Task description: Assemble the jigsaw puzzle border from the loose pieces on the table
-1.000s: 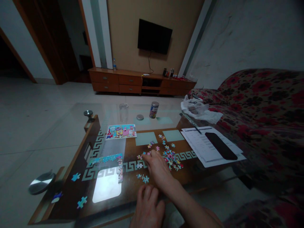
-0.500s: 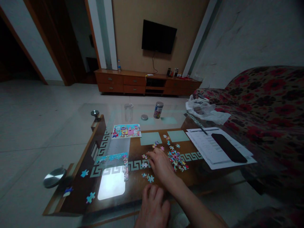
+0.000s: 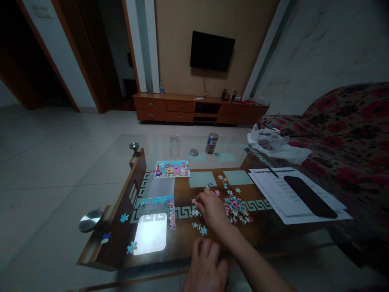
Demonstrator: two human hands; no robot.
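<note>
My right hand (image 3: 213, 209) reaches over the glass table among loose jigsaw pieces, its fingers bent and closed at the tips on a small puzzle piece (image 3: 193, 201). Just right of it lies a pile of mixed puzzle pieces (image 3: 237, 209). My left hand (image 3: 206, 263) rests at the near table edge, fingers loosely laid down and holding nothing. Several single pieces, one of them a light blue piece (image 3: 203, 230), lie between the hands. To the left, a joined strip of puzzle (image 3: 156, 200) forms a corner. Beyond it is a cartoon picture card (image 3: 172, 169).
A clear jar (image 3: 175, 146), a metal lid (image 3: 193, 152) and a printed can (image 3: 212, 143) stand at the back. On the right are papers (image 3: 284, 202) with a black phone (image 3: 310, 196) and a plastic bag (image 3: 276, 146). Stray pieces (image 3: 131, 247) lie at the left.
The whole view has shifted, so everything sits further right in the picture. Both hands keep about the same places relative to the puzzle pieces.
</note>
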